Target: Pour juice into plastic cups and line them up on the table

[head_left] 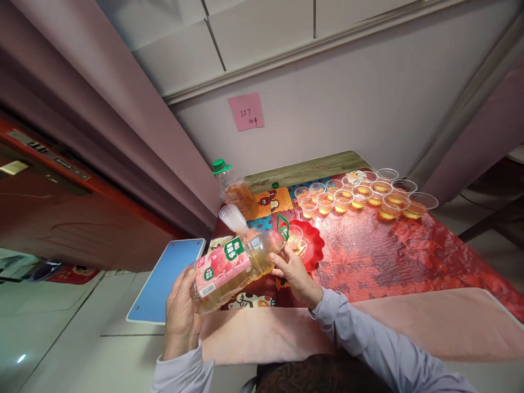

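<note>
A large clear juice bottle [225,267] with a pink label and pale yellow liquid is held tilted above the table, its neck toward the red plate. My left hand [182,308] grips its base end. Around the shoulder near the neck, my right hand [292,270] has its fingers closed on it. Just beyond the neck is a red scalloped plate [316,245] with a clear plastic cup [295,233] in it. A green handle ring [282,224] stands up by the bottle's neck. Whether liquid flows out cannot be made out.
Several clear cups of yellow drink [362,195] stand grouped at the table's back right. A second bottle [241,197] with a green cap and a stack of cups [233,218] are at the back left. A green cap [275,185] lies near the wall. A blue board [167,281] adjoins the left edge.
</note>
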